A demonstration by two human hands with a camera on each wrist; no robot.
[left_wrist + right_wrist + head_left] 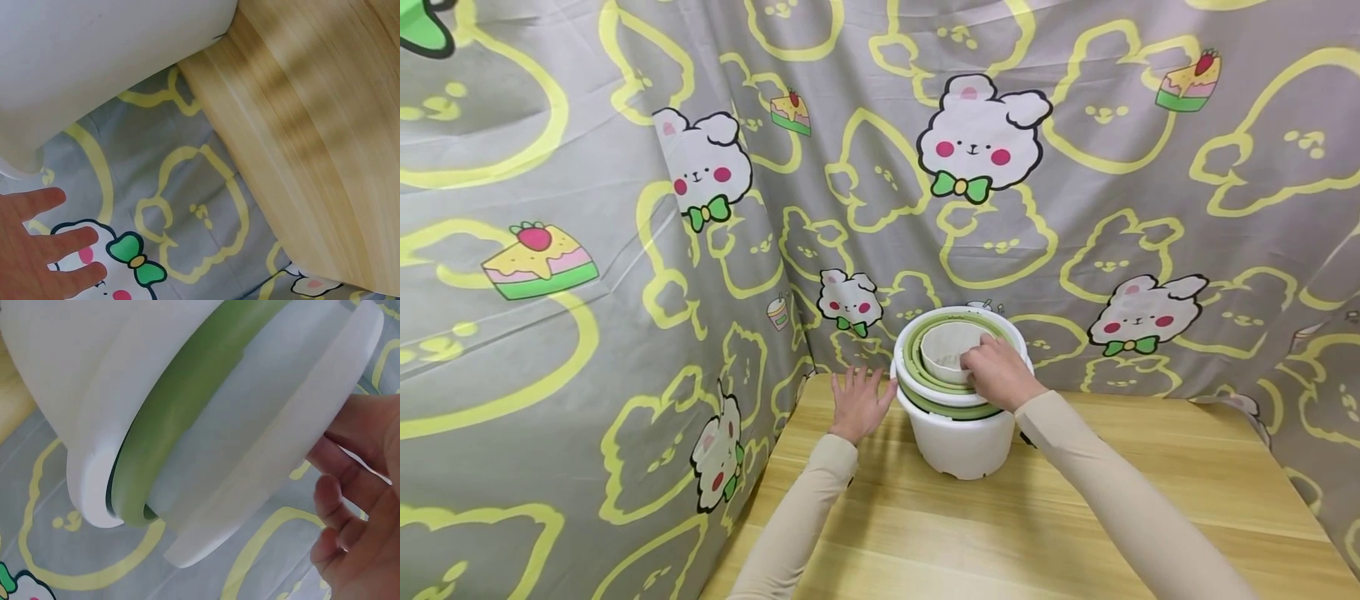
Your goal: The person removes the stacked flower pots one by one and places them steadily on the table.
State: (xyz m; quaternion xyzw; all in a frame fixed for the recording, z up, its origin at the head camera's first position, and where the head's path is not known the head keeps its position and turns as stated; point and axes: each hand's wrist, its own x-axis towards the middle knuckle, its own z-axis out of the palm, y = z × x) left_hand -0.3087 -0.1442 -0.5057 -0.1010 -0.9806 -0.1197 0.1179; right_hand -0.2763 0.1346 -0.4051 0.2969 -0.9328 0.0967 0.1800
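A nested stack of white and green round pots stands on the wooden table; the large white outer pot [964,446] is at the bottom, with green rims and a white rim above it. Innermost is a small white pot [953,337]. My right hand [1000,372] reaches over the stack's right side and pinches the small pot's rim; in the right wrist view its fingertips are partly hidden behind a white rim [275,469]. Beside the stack's left side, my left hand [860,404] has its fingers spread and holds nothing. Whether its thumb touches the pots I cannot tell.
The wooden table [1120,492] carries the stack near its back edge. Grey cloth [880,242] printed with yellow outlines and white bunnies hangs behind and along both sides. Something dark [1027,439] shows just right of the stack, partly hidden by the right forearm.
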